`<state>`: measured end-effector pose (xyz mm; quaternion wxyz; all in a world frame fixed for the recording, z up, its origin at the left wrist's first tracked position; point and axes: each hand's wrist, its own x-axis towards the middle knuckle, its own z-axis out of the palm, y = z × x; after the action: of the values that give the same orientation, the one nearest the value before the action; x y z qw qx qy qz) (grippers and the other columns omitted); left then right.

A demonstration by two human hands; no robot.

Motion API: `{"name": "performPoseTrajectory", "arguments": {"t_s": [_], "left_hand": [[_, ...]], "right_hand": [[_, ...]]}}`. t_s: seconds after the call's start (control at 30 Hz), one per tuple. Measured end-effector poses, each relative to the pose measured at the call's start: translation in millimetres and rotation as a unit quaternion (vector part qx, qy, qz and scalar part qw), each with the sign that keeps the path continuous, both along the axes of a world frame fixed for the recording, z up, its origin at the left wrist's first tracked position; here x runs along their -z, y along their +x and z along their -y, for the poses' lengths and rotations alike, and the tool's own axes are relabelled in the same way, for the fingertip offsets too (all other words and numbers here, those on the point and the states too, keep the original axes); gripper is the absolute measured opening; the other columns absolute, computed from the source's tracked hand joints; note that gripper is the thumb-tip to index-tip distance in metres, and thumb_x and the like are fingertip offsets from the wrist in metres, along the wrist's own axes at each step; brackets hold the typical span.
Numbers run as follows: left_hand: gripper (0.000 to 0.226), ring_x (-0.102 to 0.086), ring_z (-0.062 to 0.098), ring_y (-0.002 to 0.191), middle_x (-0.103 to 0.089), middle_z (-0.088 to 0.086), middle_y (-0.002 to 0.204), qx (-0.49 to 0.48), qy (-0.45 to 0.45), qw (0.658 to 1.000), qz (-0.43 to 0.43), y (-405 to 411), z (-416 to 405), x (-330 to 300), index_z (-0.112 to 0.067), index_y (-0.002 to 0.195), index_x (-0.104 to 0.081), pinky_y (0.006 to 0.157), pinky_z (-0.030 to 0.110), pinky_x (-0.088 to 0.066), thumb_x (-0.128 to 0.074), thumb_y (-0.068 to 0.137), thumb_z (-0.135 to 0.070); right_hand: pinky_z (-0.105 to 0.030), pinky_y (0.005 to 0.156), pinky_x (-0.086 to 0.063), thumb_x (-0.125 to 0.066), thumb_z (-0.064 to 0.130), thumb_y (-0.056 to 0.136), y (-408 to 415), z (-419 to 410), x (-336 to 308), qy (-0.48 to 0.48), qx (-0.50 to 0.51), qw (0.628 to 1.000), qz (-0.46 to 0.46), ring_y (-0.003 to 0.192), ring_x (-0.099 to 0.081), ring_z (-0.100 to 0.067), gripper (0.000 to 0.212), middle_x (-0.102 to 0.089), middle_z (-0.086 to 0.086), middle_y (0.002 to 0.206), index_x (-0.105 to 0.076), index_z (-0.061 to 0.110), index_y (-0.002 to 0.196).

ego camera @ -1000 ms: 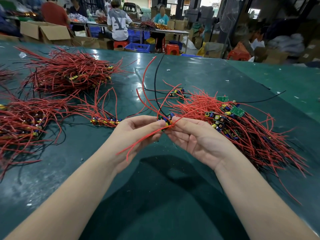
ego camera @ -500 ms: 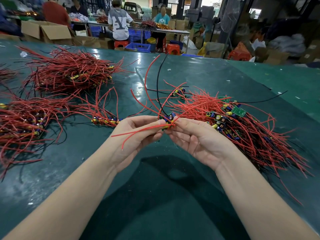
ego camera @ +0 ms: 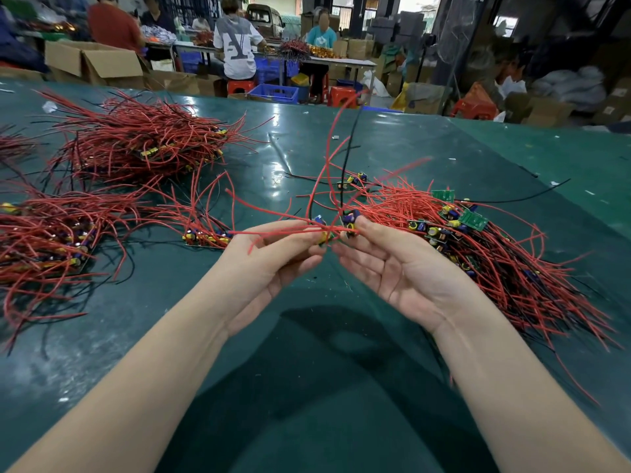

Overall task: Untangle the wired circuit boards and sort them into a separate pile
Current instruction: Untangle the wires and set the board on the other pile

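Note:
Above the green table, my left hand pinches one small wired circuit board and my right hand pinches another. The two boards sit a short gap apart. Their red wires cross between my fingertips, and one red and one black wire rise upward. A tangled pile of wired boards lies just right of my right hand. A small sorted row of boards rests left of my left hand.
Two larger heaps of red-wired boards lie at the left and far left back. A stray black wire trails toward the right. Beyond the table's far edge, people sit at benches among cardboard boxes and blue crates.
My hands have drawn slightly apart, separating the held boards into one per hand. The red wires in my left hand have swung upward and leftward.

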<state>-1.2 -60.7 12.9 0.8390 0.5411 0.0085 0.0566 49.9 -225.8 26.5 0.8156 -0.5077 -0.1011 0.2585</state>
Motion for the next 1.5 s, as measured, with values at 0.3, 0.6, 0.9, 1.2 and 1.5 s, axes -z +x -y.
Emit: {"name": "performPoseTrajectory", "arguments": {"t_s": [0.3,0.6,0.9,1.2,1.5], "left_hand": [[0.012,-0.067,0.01,0.067,-0.071,0.005,0.075,-0.074,-0.033,0.996,-0.042,6,1,1,-0.004,0.08,-0.071,0.064,0.018,-0.056,-0.061,0.087,-0.002],[0.012,-0.067,0.007,0.068,-0.072,0.005,0.076,-0.081,-0.023,0.996,-0.042,6,-1,1,0.002,0.096,-0.068,0.07,0.017,-0.056,-0.062,0.085,0.002],[0.012,-0.062,0.008,0.067,-0.067,0.004,0.076,-0.227,-0.084,0.969,-0.051,13,-14,3,-0.004,0.081,-0.064,0.069,0.013,-0.055,-0.058,0.09,0.003],[0.015,-0.062,0.009,0.065,-0.058,0.006,0.08,-0.291,-0.254,0.919,-0.08,18,-28,8,-0.002,0.084,-0.056,0.062,0.016,-0.055,-0.056,0.096,-0.01],[0.038,-0.065,0.019,0.075,-0.063,0.018,0.093,-0.151,-0.303,0.927,-0.16,14,-12,5,0.013,0.111,-0.052,0.057,0.021,-0.058,-0.038,0.105,-0.021]], "right_hand": [[-0.021,0.058,-0.056,-0.073,0.017,0.062,4,1,1,0.018,0.081,0.997,-0.001,0.068,-0.072,-0.016,0.007,-0.074,-0.006,0.074,-0.078,0.015,0.067],[-0.019,0.057,-0.055,-0.066,0.007,0.086,11,9,-3,0.116,0.222,0.967,-0.042,0.064,-0.071,-0.015,0.028,-0.071,-0.007,0.067,-0.075,0.012,0.059],[-0.018,0.057,-0.054,-0.066,0.006,0.087,15,14,-3,0.18,0.307,0.934,-0.04,0.064,-0.07,-0.013,0.009,-0.07,-0.005,0.066,-0.067,0.006,0.079],[-0.017,0.052,-0.053,-0.069,0.01,0.084,11,8,-3,0.12,0.234,0.963,-0.058,0.058,-0.068,-0.012,0.012,-0.069,-0.005,0.065,-0.068,0.01,0.073],[-0.018,0.05,-0.053,-0.066,0.009,0.085,4,1,0,0.056,0.14,0.988,-0.043,0.055,-0.067,-0.013,0.024,-0.069,-0.004,0.065,-0.076,0.012,0.063]]}}
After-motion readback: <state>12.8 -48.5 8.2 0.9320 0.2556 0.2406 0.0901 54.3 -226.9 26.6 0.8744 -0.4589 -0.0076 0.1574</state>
